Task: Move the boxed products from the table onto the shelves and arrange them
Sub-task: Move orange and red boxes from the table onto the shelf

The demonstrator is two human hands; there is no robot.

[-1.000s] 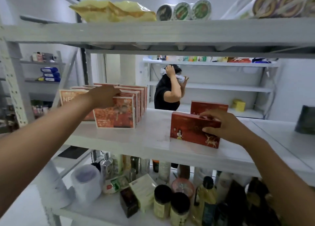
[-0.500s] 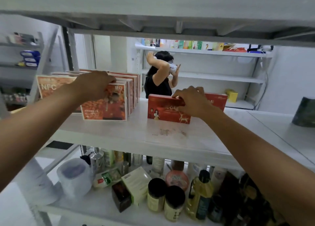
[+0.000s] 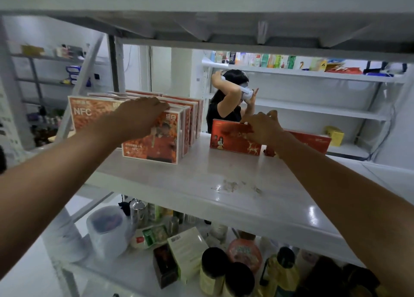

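Red box [image 3: 228, 138] on shelf [image 3: 224, 180] under right grip [image 3: 261, 128], which pinches its top edge; left grip [image 3: 141, 117] curled over orange box [image 3: 156, 147] top.

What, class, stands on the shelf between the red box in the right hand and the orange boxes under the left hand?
Nothing visible. The right hand grips the red box by its top edge; between it and the front orange box, held by the left hand, lies only bare shelf.

The leftmost orange box [image 3: 89, 115] reads "NFC" in white.
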